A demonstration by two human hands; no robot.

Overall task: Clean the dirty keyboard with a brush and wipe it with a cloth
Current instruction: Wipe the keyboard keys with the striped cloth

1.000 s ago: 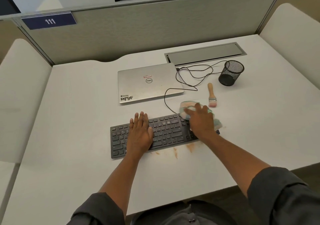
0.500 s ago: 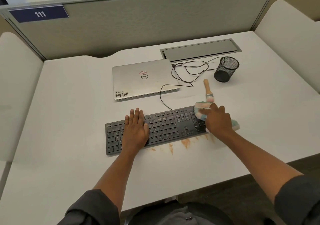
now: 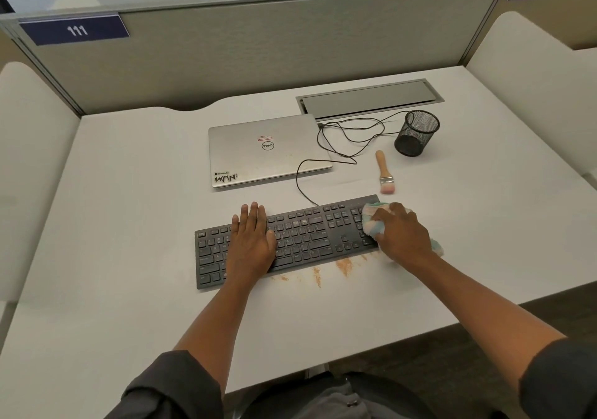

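Even, soft overhead light, bright without glare; only faint shadows sit under the left hand [image 3: 250, 241] and right hand [image 3: 402, 236]. Focus is sharp between them, while wide-angle bending curves lines far out to either side

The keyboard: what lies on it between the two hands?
Only bare keys of the keyboard between left hand and right hand, which holds the cloth; head view.
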